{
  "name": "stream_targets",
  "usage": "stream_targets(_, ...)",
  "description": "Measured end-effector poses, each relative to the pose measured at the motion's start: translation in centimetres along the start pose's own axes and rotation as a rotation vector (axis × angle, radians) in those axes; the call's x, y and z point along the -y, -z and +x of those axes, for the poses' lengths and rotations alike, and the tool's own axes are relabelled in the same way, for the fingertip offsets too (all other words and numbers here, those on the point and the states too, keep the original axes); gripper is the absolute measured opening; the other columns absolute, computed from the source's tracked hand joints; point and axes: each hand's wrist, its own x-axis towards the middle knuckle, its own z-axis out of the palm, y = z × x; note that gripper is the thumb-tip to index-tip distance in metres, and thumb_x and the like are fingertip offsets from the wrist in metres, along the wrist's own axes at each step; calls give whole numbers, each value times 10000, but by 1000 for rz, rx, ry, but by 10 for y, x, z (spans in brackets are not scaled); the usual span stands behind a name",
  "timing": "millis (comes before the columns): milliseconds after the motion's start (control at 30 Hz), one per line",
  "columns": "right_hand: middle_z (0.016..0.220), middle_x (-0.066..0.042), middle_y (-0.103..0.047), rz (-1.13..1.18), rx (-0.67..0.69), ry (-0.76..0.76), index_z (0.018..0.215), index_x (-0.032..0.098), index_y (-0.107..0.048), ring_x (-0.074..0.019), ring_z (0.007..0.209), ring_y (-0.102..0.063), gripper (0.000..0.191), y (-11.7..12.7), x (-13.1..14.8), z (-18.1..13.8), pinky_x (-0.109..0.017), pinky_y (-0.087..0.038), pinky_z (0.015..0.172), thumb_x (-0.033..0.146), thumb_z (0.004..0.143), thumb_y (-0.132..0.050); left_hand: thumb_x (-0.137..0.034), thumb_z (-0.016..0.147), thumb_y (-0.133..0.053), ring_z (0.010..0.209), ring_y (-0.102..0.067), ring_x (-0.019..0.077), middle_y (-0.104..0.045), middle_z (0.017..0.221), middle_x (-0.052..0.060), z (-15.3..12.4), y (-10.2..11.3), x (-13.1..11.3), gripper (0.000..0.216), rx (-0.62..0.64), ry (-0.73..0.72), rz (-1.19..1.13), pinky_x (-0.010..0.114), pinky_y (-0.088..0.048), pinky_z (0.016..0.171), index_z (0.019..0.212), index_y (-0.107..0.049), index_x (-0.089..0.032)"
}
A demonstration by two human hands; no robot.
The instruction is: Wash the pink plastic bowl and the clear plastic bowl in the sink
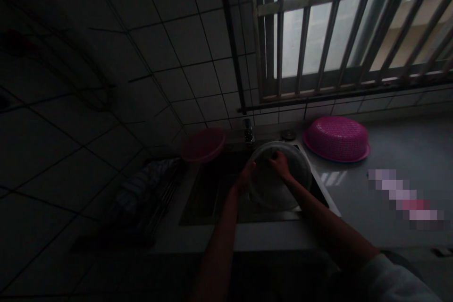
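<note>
Two hands are on the one big round bowl point(279, 179), which sits tilted in the sink point(212, 198), leaning toward the right-hand wall just below the tap point(248, 131). My left hand point(247, 175) grips the bowl's left rim, fingers curled over the edge as far as I can make out in this gloom, while my right hand point(280, 164) lies inside against the upper wall, fingers bent and pressed to the surface (whether it holds a cloth or sponge I cannot tell). To do this well I judge the left hand should keep the rim steady and turn the bowl a little at a time, so the right can rub round the whole inner wall instead of the same patch. A wet rim is probably slippery, so a firm hold matters, and the bowl should stay low in the basin. A pink basin point(203, 145) rests at the sink's left corner, and a pink colander point(336, 138) lies upside down on the counter point(371, 207), well apart from my hands.
</note>
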Motion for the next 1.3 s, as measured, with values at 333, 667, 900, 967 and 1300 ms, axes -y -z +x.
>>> stream_targets(333, 962, -67, -784, -75, 521, 157, 939, 169, -739, -205, 805, -686, 203, -21, 0, -28, -277, -529, 748, 148, 743, -691, -761, 748, -774, 1467, -521, 377, -695, 1449, 107, -5, -2, -14, 765, -91, -26, 49, 510, -306, 1288, 1286, -753, -218)
stream_targets(667, 820, -51, -765, -48, 586, 163, 820, 187, -735, -192, 667, -656, 87, -28, -10, -32, -265, -492, 634, 163, 746, -697, -729, 767, -785, 1439, -545, 384, -720, 1404, 120, -4, -4, -12, 710, -81, -41, 45, 502, -351, 1263, 1242, -767, -203)
stream_targets(900, 897, -72, -769, 78, 188, 69, 900, 171, -734, -219, 776, -671, 205, -8, -5, -3, -297, -524, 715, 317, 780, -657, -743, 734, -814, 1466, -518, 400, -677, 1463, 147, 0, -3, -4, 786, -43, 38, -44, 535, -365, 1244, 1295, -735, -198)
stream_targets(967, 892, -81, -759, 97, 51, 10, 910, 155, -726, -229, 784, -668, 267, 2, -3, 8, -313, -533, 723, 378, 789, -642, -719, 753, -818, 1463, -525, 392, -640, 1510, 149, -1, -4, -3, 814, -23, 28, -49, 553, -376, 1234, 1374, -686, -210)
stream_targets(1300, 930, -70, -786, 365, 671, 29, 924, 161, -759, -247, 815, -710, 342, -22, 4, -27, -333, -572, 744, 421, 703, -783, -704, 797, -781, 1399, -574, 372, -756, 1297, 131, -3, -3, -9, 627, -138, 12, 5, 505, -391, 1214, 1150, -758, -187)
